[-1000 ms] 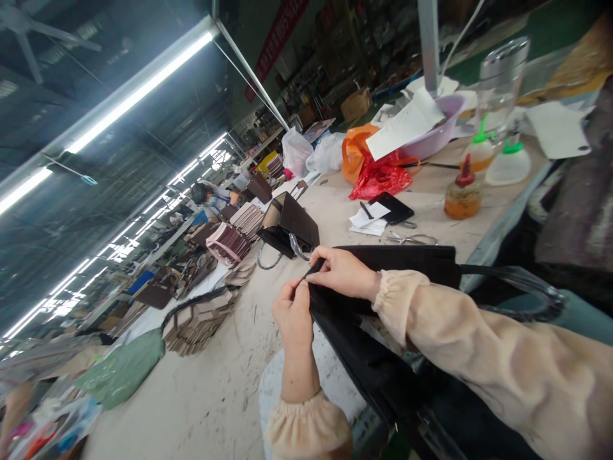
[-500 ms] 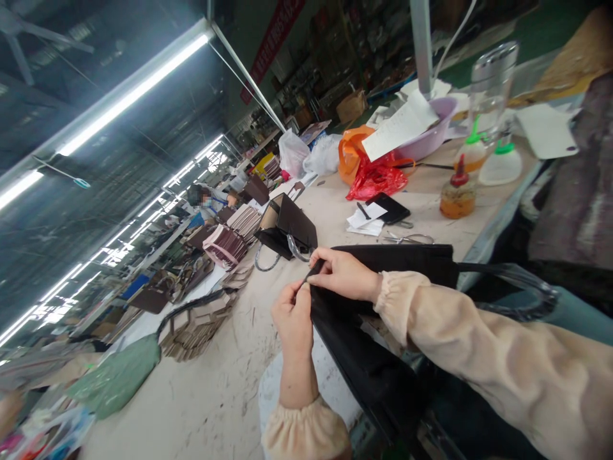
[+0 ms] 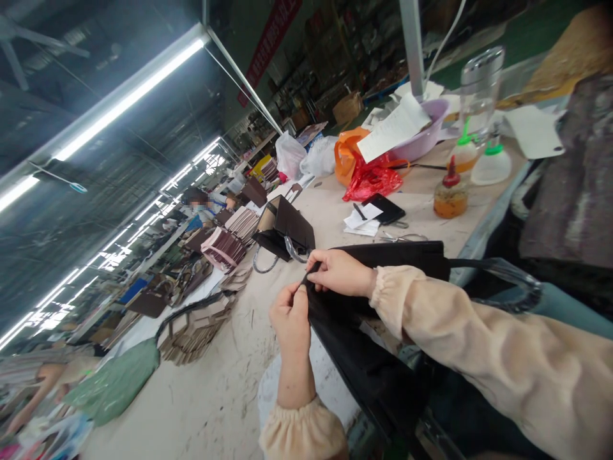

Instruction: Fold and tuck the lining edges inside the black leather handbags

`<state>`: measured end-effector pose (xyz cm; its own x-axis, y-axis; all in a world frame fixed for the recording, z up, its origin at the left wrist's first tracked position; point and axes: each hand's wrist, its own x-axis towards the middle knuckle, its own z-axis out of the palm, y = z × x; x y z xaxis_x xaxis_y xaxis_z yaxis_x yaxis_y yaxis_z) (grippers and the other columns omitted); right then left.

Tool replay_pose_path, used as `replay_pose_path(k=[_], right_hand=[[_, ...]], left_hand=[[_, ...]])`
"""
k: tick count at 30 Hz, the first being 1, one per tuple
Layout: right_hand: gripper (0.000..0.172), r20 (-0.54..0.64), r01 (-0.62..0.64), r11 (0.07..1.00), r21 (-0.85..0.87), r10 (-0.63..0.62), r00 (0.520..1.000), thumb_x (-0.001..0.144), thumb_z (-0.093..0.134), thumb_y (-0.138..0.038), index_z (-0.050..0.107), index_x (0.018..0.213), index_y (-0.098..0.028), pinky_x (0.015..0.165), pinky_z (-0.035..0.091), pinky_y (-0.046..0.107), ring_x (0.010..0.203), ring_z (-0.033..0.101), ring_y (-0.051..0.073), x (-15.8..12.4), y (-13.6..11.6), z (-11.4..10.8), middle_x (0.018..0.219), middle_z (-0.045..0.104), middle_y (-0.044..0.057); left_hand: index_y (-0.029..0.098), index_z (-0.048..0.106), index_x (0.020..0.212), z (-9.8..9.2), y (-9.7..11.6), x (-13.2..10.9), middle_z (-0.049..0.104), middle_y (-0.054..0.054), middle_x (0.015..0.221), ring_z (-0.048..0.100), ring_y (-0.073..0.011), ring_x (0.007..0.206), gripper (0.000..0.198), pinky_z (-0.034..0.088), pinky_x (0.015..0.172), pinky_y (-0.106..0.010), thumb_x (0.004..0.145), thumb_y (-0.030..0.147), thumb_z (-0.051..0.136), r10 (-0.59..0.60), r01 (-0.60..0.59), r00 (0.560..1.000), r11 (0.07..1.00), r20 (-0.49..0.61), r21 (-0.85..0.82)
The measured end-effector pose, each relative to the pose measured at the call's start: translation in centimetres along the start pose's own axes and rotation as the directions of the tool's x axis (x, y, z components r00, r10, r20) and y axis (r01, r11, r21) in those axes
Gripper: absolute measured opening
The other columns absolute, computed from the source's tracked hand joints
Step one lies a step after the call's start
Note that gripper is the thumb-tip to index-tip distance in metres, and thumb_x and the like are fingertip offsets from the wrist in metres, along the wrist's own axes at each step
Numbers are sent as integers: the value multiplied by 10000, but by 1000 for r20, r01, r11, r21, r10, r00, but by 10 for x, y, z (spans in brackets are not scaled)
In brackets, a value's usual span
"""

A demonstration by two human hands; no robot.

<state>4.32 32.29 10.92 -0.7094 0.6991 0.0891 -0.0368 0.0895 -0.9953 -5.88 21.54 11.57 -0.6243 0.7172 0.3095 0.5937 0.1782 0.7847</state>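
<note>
A black handbag (image 3: 368, 358) lies open at the table's near edge, its dark lining showing. My left hand (image 3: 292, 316) pinches the bag's edge at the corner between thumb and fingers. Right beside it, my right hand (image 3: 338, 273) is closed on the same edge, thumb and forefinger pressed together. The two hands almost touch. A plastic-wrapped handle (image 3: 520, 281) sticks out on the bag's right side. Just beyond my hands stands a dark brown handbag (image 3: 287, 223) with wrapped handles.
Scissors (image 3: 405, 237), a phone (image 3: 387, 207), and a red-capped glue bottle (image 3: 451, 195) lie to the right. Behind them are a red plastic bag (image 3: 373, 182) and a purple basin (image 3: 426, 137). Stacked brown pieces (image 3: 196, 332) and a green bag (image 3: 117, 380) sit left. Another person (image 3: 204, 204) is farther back.
My hands keep their pinch on the black bag's edge, with barely any shift. The view has turned slightly. At the far left, more of another person's arm has come into sight.
</note>
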Motion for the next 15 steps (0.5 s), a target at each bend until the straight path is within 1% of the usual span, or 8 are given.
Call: replay_pose_path(k=[2,6,10,12,15], right_hand=[[120,28,3,999,38,-4,1000,780,569,-90,525,849,-177,465,434,155,475,569,91,0,2,-2,502,579,-58],[165,114,11,991,134,-26,993,854,479,-92,495,989,-185,500,475,166,488,578,83,-2,5,-7,538,587,-69],[126,109,16,996,84,-25,994,872,441,-101,483,950,-190,477,466,164,467,562,85,-4,5,-9,518,569,-73],[119,101,18,999,48,-22,995,862,445,-101,480,927,-194,477,462,165,466,563,88,-3,3,-9,514,569,-72],[130,79,25,998,-57,-20,997,829,464,-101,495,910,-198,499,460,169,477,576,94,-2,-1,-9,519,582,-64]], left_hand=[[151,704,808,0,1,1,618,19,624,502,-110,585,202,382,549,-203,773,310,585,2,-2,1000,1000,4,23],[145,700,806,1,-1,1,589,19,603,478,-108,568,216,366,535,-209,771,322,582,-9,9,1000,1000,1,22],[144,695,818,0,-5,1,575,17,606,463,-106,555,228,365,529,-215,770,334,579,-50,51,999,998,14,-37],[148,697,818,0,-6,1,574,17,610,464,-105,560,220,368,534,-216,768,330,583,-52,53,998,998,20,-34],[153,698,814,0,-4,1,578,17,612,470,-107,568,206,370,533,-212,768,319,585,-37,37,999,999,19,-19]])
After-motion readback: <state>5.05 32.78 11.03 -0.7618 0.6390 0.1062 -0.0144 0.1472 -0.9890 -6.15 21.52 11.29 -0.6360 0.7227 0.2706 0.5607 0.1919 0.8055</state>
